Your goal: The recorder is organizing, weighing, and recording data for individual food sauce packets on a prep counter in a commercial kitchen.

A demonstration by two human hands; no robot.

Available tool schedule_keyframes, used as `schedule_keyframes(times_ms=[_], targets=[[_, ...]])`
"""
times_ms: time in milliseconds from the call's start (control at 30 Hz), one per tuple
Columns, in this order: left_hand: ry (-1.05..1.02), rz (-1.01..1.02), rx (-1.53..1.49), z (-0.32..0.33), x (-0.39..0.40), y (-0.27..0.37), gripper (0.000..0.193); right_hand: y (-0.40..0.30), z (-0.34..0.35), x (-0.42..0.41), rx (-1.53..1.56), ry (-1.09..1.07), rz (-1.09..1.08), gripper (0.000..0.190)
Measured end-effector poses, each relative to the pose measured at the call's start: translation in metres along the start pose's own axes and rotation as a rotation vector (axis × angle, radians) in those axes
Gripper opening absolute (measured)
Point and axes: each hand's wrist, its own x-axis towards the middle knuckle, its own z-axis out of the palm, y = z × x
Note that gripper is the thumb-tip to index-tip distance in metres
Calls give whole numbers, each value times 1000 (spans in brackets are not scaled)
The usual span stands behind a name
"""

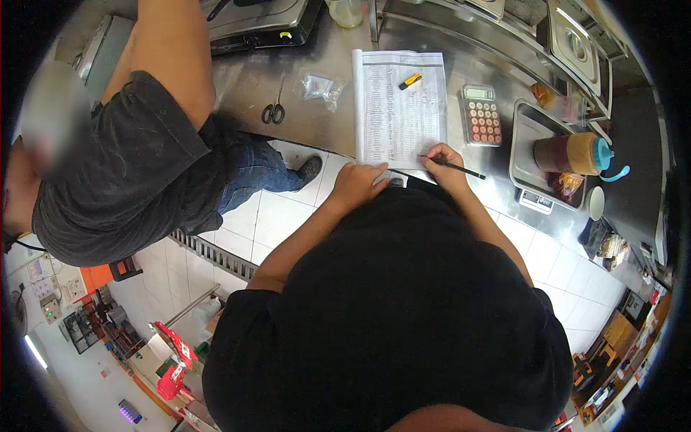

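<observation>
My right hand (445, 162) grips a slim black pen (464, 170), its tip against the lower right part of a printed table sheet. The sheet tops a stack of papers (402, 116) folded over at the left, lying at the front edge of the steel counter. My left hand (357, 183) rests on the bottom left corner of the papers with its fingers spread. A yellow and black highlighter cap or marker (410, 81) lies across the upper part of the page. Right of the papers is a calculator (481, 115) with round pinkish keys.
Black-handled scissors (273, 112) and a clear plastic packet (319, 88) lie left of the papers. At the right, a metal tray (532, 127) on a digital scale (535, 201) holds a sauce squeeze bottle (567, 154). Another person (124, 167) stands close on the left by a gas stove (253, 27).
</observation>
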Motion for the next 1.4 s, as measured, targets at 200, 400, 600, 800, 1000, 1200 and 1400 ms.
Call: schedule_keyframes(times_ms=[200,400,600,800,1000,1200,1400], targets=[[-39,132,31,12,15,0,39,-5,-11,-14,33,13,-40,20],[-137,178,73,18,28,5,40,-2,-14,-21,-74,9,-141,21],[-138,241,9,22,38,9,43,-8,-19,-25,-173,48,-137,19],[-214,250,46,23,43,13,51,-9,-17,-26,-238,87,-160,18],[-333,201,104,20,49,24,59,-18,-13,-26,-364,92,-230,18],[-206,243,74,39,44,16,51,-39,3,-22,-437,14,-333,16],[-288,189,50,33,45,18,38,-43,5,-18,-496,-75,-412,13]])
